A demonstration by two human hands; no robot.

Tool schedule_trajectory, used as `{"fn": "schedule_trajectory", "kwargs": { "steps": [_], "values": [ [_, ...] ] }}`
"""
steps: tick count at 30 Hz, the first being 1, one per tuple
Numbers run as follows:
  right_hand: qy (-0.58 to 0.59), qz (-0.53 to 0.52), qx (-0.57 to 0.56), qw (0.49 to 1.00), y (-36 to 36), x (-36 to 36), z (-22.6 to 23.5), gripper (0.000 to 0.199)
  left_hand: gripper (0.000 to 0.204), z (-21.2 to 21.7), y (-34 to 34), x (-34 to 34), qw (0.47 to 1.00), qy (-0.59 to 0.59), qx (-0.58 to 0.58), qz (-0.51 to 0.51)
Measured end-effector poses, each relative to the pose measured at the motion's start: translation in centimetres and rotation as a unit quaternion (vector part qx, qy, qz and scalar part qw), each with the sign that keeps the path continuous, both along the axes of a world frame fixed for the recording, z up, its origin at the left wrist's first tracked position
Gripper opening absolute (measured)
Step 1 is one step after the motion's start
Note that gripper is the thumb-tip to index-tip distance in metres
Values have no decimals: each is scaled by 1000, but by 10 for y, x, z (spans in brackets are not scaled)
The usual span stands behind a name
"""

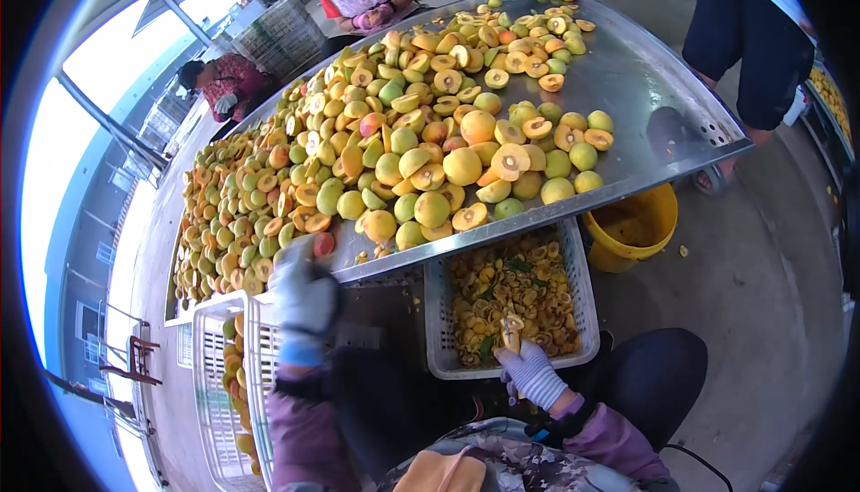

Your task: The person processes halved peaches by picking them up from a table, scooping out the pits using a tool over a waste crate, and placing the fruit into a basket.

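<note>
Whole and halved peaches [412, 147] cover much of a metal table [627, 80] in front of me. My left hand [305, 299], in a white glove, is smeared by motion near the table's front edge, close to a reddish peach [323, 244]; its fingers cannot be made out. My right hand [536, 375], in a striped glove, is closed around a narrow tan object [511, 332] pointing up and away from me; its exact kind is unclear. Below that object, a white crate [587, 317] holds yellow peach scraps and some green leaves.
A yellow bucket [614, 254] stands right of the scrap crate, under the table edge. At my left, a white slatted basket [215, 402] contains peach pieces. Several people work around the table's far side; one person [752, 35] stands at the right. My knees flank the scrap crate.
</note>
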State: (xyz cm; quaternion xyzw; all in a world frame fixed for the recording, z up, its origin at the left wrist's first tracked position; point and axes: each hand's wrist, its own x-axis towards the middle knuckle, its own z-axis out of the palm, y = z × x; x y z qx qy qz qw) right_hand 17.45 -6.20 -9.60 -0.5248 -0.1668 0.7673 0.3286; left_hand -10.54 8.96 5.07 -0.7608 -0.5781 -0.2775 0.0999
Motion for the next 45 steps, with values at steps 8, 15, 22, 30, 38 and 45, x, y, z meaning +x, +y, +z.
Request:
{"fn": "schedule_trajectory", "kwargs": {
  "steps": [8,15,22,30,38,45],
  "values": [
    [-345,75,278,893,-11,16,12,23,49,-61,75,159,949,121,-250,-153],
    [-659,344,191,641,-21,34,-31,52,53,-75,87,174,945,131,-273,-122],
    [-652,272,233,668,-19,36,-38,41,49,-88,94,171,943,73,-309,-99],
    [-538,149,314,768,-16,34,-25,35,49,-87,75,128,824,-415,-295,-251],
    [5,-176,175,969,10,16,34,30,67,-81,-36,140,840,-347,-320,-270],
    [-19,-54,214,975,10,36,43,32,73,-77,-71,128,589,-553,-513,-289]
  ]
}}
